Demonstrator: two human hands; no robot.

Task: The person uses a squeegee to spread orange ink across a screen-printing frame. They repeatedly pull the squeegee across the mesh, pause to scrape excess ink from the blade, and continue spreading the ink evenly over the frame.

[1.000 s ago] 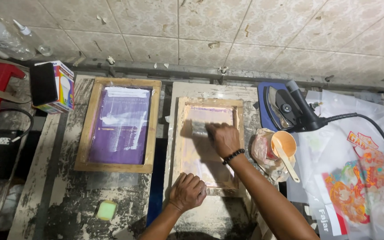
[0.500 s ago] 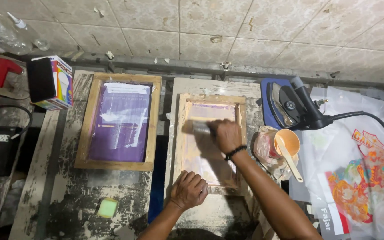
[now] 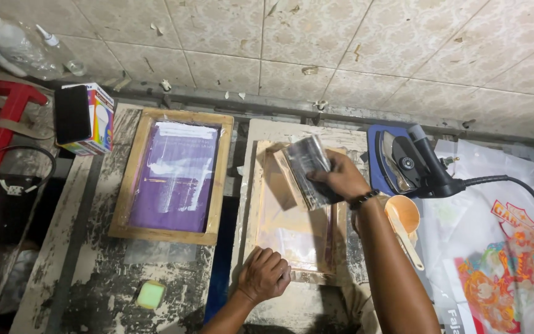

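Just right of the frame's centre, the right hand (image 3: pixel 340 176) grips a flat, glossy dark squeegee blade (image 3: pixel 307 168), fingers closed round its right edge and the blade tilted up off the mesh. A dark beaded band circles that wrist. Beneath it lies a pale wooden screen frame (image 3: pixel 251 204), a rectangle of raw timber with a tan, slightly shiny mesh stretched inside. At the lower centre the left hand (image 3: pixel 264 274) presses down on the frame's near rail, fingers curled into a loose fist against the wood.

To the left of centre sits a second wooden frame (image 3: pixel 123 204), its mesh purple and streaked with whitish sheen. Both frames rest on a worn worktable (image 3: pixel 88 278) whose surface is flaked and blotched grey and black. A small soft green sponge (image 3: pixel 150 294) lies near the lower left of it. In the upper left a boxy carton (image 3: pixel 88 120) with rainbow-coloured sides stands on the table edge, with a red plastic stool (image 3: pixel 8 102) beside it.

At the right, a blue-and-black clothes iron (image 3: pixel 403 162) stands on end (its black cord runs off toward the right edge), and just below it an orange plastic scoop (image 3: pixel 405 219) sits in a cup. A clear plastic sheet over a printed red and green design (image 3: pixel 495 278) fills the lower right. Cracked, patterned cream wall tiles (image 3: pixel 341 43) span the top.
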